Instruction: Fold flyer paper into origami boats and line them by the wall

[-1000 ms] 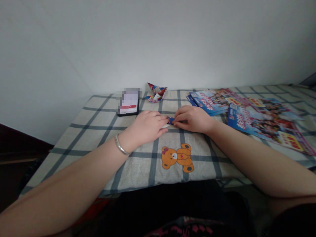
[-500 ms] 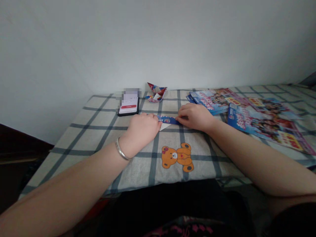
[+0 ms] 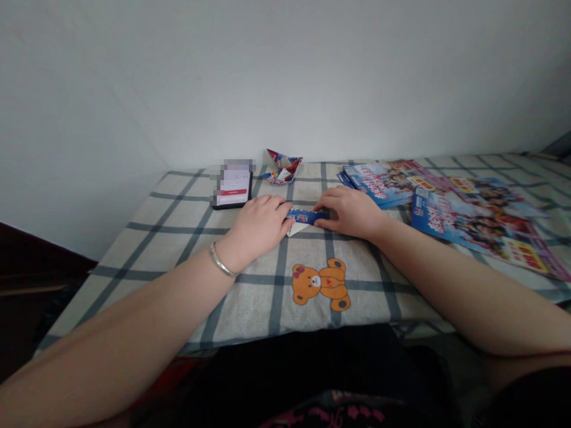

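A small folded paper piece (image 3: 301, 219), blue on top and white underneath, lies on the checked cloth (image 3: 178, 238) between my hands. My left hand (image 3: 259, 226), with a silver bangle on the wrist, presses its curled fingers on the paper's left end. My right hand (image 3: 350, 211) pinches the right end with fingers closed. Most of the paper is hidden under both hands.
A finished folded paper shape (image 3: 282, 167) stands by the wall. A black phone (image 3: 232, 187) lies at the back left. Colourful printed leaflets (image 3: 473, 214) are spread on the right. An orange bear print (image 3: 322, 284) marks the cloth near me.
The hands first drew apart along the paper strip, the left sliding left, then moved slightly back together. The strip shows more than a second ago.
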A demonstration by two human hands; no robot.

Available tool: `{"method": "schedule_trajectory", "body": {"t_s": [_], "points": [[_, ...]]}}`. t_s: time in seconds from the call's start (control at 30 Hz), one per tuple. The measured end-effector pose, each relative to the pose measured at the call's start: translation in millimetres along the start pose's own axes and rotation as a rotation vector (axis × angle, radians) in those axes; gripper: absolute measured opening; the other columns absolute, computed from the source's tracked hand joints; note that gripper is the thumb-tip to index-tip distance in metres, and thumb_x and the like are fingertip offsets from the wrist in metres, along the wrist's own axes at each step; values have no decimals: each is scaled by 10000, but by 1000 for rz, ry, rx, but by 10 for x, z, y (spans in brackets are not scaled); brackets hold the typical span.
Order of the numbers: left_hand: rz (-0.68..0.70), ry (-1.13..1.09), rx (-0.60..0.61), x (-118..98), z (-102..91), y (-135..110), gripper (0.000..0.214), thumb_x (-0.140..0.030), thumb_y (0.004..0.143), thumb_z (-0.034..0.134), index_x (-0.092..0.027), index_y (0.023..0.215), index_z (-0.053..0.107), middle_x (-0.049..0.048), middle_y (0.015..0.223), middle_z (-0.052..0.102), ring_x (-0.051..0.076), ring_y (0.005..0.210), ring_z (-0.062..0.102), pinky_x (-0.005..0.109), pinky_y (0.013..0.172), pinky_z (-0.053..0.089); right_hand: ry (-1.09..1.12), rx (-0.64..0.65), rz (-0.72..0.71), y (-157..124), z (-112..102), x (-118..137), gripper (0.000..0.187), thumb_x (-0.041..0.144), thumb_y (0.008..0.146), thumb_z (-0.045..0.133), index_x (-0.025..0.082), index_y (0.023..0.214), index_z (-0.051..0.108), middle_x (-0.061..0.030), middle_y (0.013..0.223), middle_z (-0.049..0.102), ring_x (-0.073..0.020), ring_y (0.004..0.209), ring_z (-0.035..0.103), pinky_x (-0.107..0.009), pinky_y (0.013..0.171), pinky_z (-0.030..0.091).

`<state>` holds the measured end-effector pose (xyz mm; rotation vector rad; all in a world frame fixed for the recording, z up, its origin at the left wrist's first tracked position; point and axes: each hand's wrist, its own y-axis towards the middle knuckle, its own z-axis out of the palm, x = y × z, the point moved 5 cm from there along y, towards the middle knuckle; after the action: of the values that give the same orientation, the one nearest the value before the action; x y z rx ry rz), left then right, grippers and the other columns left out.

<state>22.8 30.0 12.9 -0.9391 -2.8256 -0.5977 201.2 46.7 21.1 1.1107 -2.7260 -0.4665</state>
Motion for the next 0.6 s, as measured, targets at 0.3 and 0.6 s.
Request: {"method": "schedule_trajectory", "body": {"t_s": [0.3,0.6], "points": [[53,-119,-43,29,18,16,325,-329,952,594,-95,1176,588,153,1250,624,307,1132,593,439,979,481,60,-17,-61,4,48,-49,257,357,885,680,165,1050,728,-113,1047,709,-279,1010,624,-406,900,478],[101,-168,-57,6,0,35,268,-277,938,587,-118,1154,586,129,1095,663,290,1055,613,435,957,469,107,-27,-85,12,54,-45,206,324,877,683,162,1004,689,-107,1003,706,-271,965,625,-393,860,479]]}}
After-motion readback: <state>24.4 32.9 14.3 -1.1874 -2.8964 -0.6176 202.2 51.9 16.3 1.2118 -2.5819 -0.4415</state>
